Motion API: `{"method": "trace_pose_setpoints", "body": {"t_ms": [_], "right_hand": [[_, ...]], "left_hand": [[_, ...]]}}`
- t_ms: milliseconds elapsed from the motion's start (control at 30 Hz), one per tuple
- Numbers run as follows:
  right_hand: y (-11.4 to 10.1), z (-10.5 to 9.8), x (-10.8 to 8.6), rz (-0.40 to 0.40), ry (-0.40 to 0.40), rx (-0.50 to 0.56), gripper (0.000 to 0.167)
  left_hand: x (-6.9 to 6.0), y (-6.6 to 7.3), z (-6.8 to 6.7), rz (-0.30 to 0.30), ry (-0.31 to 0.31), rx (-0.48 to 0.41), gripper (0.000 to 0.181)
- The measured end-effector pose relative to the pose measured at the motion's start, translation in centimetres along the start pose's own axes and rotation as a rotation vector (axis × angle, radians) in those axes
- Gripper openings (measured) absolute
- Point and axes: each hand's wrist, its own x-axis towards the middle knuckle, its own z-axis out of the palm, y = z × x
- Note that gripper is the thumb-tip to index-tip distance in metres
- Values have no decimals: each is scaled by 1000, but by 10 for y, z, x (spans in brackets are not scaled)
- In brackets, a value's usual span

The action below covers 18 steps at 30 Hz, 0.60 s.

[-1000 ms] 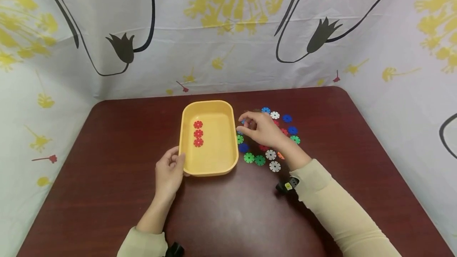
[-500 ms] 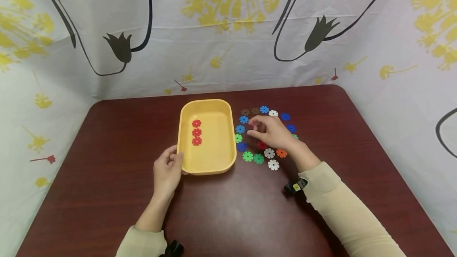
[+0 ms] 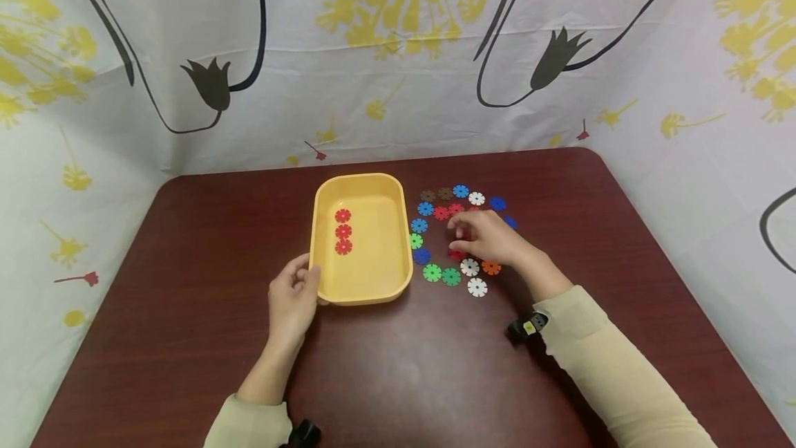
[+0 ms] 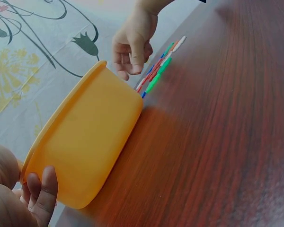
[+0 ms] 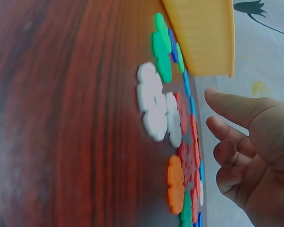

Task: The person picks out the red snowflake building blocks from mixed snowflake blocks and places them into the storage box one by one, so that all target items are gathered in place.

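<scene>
My left hand (image 3: 294, 299) grips the near left corner of a yellow plastic tray (image 3: 316, 227), thumb at the rim. Three red notched flower-shaped discs (image 3: 343, 231) lie in a column inside the tray. To the tray's right, my right hand (image 3: 488, 237) hovers over loose discs, thumb and bent fingers apart. In the right wrist view, nothing shows between those fingers (image 5: 229, 101). Two red discs (image 3: 441, 213) lie just beyond the fingertips, and another red disc (image 3: 457, 254) sits partly under the hand. The hand and forearm hide some discs.
Around the right hand lie more flat discs: brown (image 3: 428, 196), blue (image 3: 497, 204), white (image 3: 477, 287), green (image 3: 432, 272) and orange (image 3: 491, 267). They rest on a dark red-brown table (image 3: 385, 379). A patterned cloth (image 3: 398, 109) hangs behind the table's far edge.
My right hand has moved right and slightly nearer, away from the tray's edge, uncovering blue, brown and red discs. The left hand and tray stay in place.
</scene>
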Motion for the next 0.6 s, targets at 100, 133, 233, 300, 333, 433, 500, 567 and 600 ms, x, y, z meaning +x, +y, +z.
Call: {"method": "trace_pose_setpoints", "body": {"t_ms": [100,133,233,300,333,433,500,567,600], "right_hand": [[1,-1,-2,13,-32,0,29],[2,0,-2,14,-40,-3,28],[3,1,-2,12,-58,-11,28],[4,2,-2,14,-58,-20,27],[4,3,-1,18,-56,-22,26],[4,7,2,20,-43,-38,23],[5,9,4,23,-32,-49,22],[5,10,4,25,-23,-66,23],[5,10,4,29,-21,-74,24]], "left_hand": [[0,1,0,6,2,1,35],[0,1,0,7,3,1,35],[1,1,0,5,0,-5,36],[1,0,1,3,-1,-12,36],[1,0,0,2,0,-17,36],[1,0,0,0,-1,-23,37],[1,0,0,-3,-1,-22,38],[1,1,0,-5,2,-21,37],[1,1,0,-6,3,-22,37]]}}
